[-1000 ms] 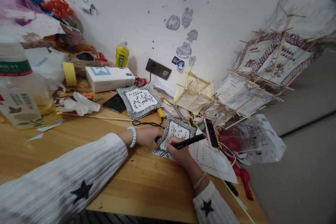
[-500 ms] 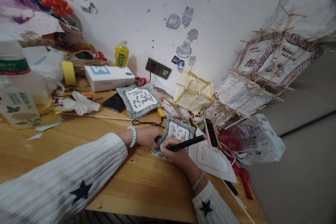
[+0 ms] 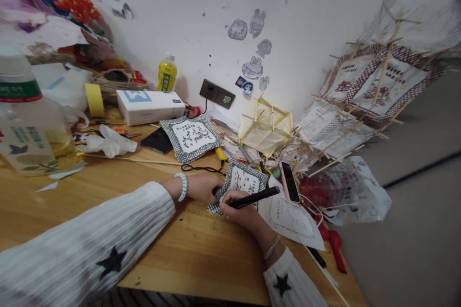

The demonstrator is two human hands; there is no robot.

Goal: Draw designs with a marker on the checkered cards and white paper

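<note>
My right hand (image 3: pixel 240 210) is closed round a black marker pen (image 3: pixel 258 195), which slants up to the right with its tip end low among the fingers. Under it lies a small paper sheet (image 3: pixel 248 178) with a dark checked border and handwritten or drawn black marks. My left hand (image 3: pixel 203 187) grips the left edge of that sheet, its fingertips partly hidden by the paper. A similar bordered sheet (image 3: pixel 196 138) rests further back, over part of a dark phone (image 3: pixel 157 140). To the right, a white sheet with faint pencil lines (image 3: pixel 293 223) sticks out beside my right wrist.
A large bottle (image 3: pixel 25 134), yellow tape roll (image 3: pixel 94 100), white box (image 3: pixel 150 109) and yellow drink bottle (image 3: pixel 167 75) stand left and back. Stick-framed paper pieces (image 3: pixel 391 72) rise at right, beside a yellow one (image 3: pixel 266 129). A pink-edged phone (image 3: pixel 290 182) lies near plastic bags (image 3: pixel 355 192).
The pen's raised end has shifted very slightly left and down in my right hand. My left hand and the sheet stay in place.
</note>
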